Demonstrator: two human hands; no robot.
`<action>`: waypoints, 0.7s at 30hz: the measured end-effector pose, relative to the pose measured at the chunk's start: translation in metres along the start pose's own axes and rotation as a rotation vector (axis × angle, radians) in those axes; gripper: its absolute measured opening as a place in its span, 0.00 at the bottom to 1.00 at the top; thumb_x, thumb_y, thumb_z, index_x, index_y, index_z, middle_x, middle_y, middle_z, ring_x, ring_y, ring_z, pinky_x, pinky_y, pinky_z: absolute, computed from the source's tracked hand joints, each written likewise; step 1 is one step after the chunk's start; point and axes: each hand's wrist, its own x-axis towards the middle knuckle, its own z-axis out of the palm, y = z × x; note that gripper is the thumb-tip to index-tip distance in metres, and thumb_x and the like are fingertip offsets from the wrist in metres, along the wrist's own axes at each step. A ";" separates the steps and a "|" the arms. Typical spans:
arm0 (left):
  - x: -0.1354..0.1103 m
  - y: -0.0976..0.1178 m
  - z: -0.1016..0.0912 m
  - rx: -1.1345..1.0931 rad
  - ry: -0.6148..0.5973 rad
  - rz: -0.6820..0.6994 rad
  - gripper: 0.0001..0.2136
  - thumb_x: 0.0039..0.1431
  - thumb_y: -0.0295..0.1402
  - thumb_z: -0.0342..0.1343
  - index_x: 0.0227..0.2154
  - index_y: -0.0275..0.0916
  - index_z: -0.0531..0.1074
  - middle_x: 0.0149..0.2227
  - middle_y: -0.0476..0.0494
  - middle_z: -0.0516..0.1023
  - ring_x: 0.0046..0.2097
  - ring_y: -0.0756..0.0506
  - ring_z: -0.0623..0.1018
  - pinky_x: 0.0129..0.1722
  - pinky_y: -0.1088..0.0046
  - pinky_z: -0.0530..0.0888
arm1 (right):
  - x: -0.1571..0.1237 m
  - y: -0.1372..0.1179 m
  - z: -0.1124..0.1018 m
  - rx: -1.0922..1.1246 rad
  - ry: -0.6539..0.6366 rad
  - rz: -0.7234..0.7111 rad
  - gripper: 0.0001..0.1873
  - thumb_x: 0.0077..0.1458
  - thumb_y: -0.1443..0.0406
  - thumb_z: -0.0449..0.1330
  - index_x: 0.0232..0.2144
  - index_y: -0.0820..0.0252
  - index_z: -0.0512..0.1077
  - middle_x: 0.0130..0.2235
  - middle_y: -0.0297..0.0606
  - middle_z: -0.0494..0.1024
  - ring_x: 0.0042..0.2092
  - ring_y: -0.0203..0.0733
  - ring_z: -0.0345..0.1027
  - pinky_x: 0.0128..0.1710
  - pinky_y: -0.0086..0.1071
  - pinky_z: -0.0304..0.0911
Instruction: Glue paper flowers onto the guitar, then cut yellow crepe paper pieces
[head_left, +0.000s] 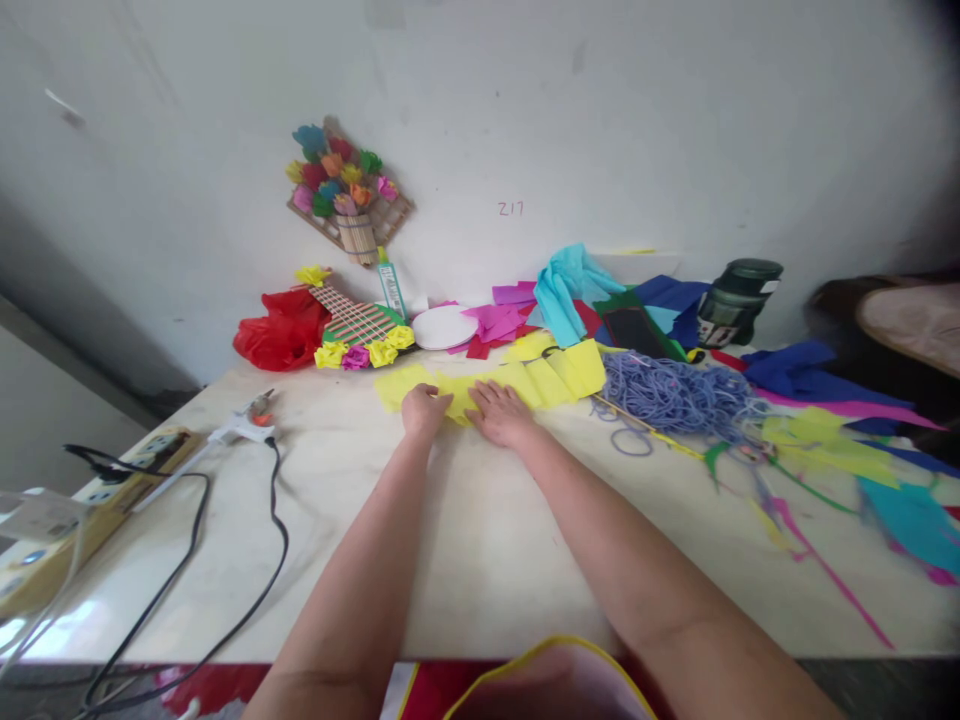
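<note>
A long strip of yellow crepe paper (551, 380) lies across the table in front of me, with creases along its right part. My left hand (424, 410) is closed on the strip's near edge, its fingers bent and the thumb pointing right; the fingertips are partly hidden. Beside it, my right hand (501, 411) rests flat on the paper with the fingers apart. Touching the strip's right end is a tangled heap of blue-purple cord (675, 395). Behind the paper lies a white oval disc (445, 327).
To the left are a glue gun (244, 425), its black cable and a power strip (97, 500). A guitar-shaped stick craft (360, 330) and red paper (279, 330) stand at the back. Rightward are a dark green jar (739, 300), a phone (636, 333) and coloured paper scraps (911, 520).
</note>
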 end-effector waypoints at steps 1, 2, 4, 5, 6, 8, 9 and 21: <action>-0.001 0.001 0.002 -0.038 0.004 -0.005 0.15 0.42 0.38 0.57 0.34 0.37 0.71 0.33 0.43 0.76 0.37 0.45 0.74 0.36 0.74 0.68 | 0.000 0.000 0.000 -0.002 0.002 -0.003 0.31 0.57 0.52 0.33 0.59 0.57 0.46 0.63 0.34 0.42 0.62 0.43 0.32 0.58 0.43 0.31; -0.003 0.003 0.003 -0.078 0.007 -0.006 0.15 0.42 0.38 0.56 0.35 0.37 0.71 0.32 0.43 0.76 0.36 0.45 0.75 0.35 0.74 0.68 | 0.000 0.000 0.001 -0.004 0.006 -0.006 0.31 0.57 0.52 0.33 0.59 0.57 0.47 0.63 0.34 0.42 0.62 0.43 0.33 0.58 0.43 0.31; -0.004 0.004 0.008 -0.154 0.012 0.004 0.16 0.43 0.38 0.56 0.36 0.37 0.70 0.29 0.44 0.75 0.32 0.46 0.75 0.32 0.74 0.68 | 0.000 0.000 0.001 -0.012 0.015 -0.011 0.30 0.57 0.53 0.34 0.59 0.57 0.47 0.63 0.35 0.43 0.62 0.43 0.33 0.58 0.43 0.31; -0.004 0.004 0.010 -0.184 0.015 0.012 0.16 0.43 0.38 0.55 0.37 0.37 0.69 0.28 0.45 0.75 0.31 0.47 0.75 0.31 0.74 0.69 | -0.001 0.000 0.000 -0.017 0.019 -0.012 0.30 0.57 0.54 0.34 0.59 0.57 0.47 0.63 0.35 0.43 0.62 0.43 0.33 0.58 0.43 0.31; -0.004 0.004 0.013 -0.209 0.017 0.020 0.17 0.43 0.37 0.55 0.37 0.37 0.69 0.27 0.46 0.75 0.30 0.47 0.75 0.30 0.74 0.69 | -0.001 0.000 0.000 -0.022 0.020 -0.013 0.30 0.57 0.54 0.34 0.59 0.57 0.47 0.63 0.35 0.43 0.62 0.43 0.34 0.58 0.42 0.31; -0.002 0.002 0.018 -0.247 0.014 0.029 0.16 0.43 0.36 0.55 0.38 0.37 0.68 0.27 0.47 0.74 0.30 0.48 0.75 0.30 0.75 0.69 | -0.002 -0.001 -0.001 -0.024 0.013 -0.011 0.29 0.57 0.55 0.34 0.59 0.57 0.47 0.63 0.35 0.43 0.62 0.43 0.33 0.58 0.42 0.31; 0.000 0.001 0.021 -0.263 0.016 0.033 0.16 0.43 0.36 0.55 0.38 0.38 0.67 0.27 0.47 0.74 0.30 0.48 0.75 0.30 0.75 0.69 | -0.002 -0.001 -0.002 -0.023 0.008 -0.012 0.30 0.57 0.54 0.34 0.59 0.57 0.47 0.63 0.35 0.43 0.62 0.44 0.33 0.58 0.43 0.31; -0.006 0.003 0.020 -0.385 0.065 0.160 0.16 0.42 0.32 0.53 0.38 0.36 0.67 0.25 0.48 0.73 0.30 0.48 0.74 0.33 0.75 0.68 | 0.001 0.001 0.000 -0.012 -0.003 -0.014 0.31 0.55 0.56 0.39 0.59 0.58 0.47 0.63 0.34 0.43 0.62 0.44 0.33 0.58 0.44 0.31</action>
